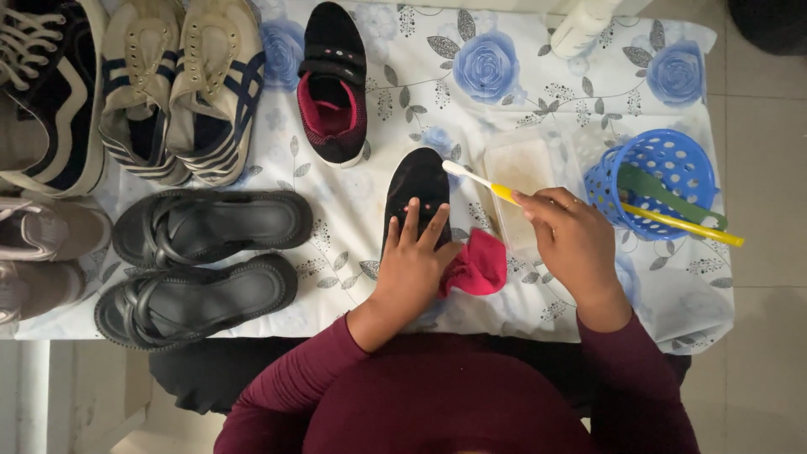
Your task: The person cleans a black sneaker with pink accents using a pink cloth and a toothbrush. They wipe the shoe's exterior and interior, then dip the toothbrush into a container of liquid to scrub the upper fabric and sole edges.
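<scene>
Pinning small black shoe (418,189) flat on floral tablecloth (521,84) — our left hand (409,261) lies on it, fingers spread wide, pink lining (476,265) showing just right of that hand. Our right hand (572,240), right of shoe, fingers closed round yellow toothbrush (492,185), white head touching shoe's toe end. Shoe looks light, soft, easily shifted — best held down mid-sole. Blue basket (660,160) further right of shoe.
</scene>
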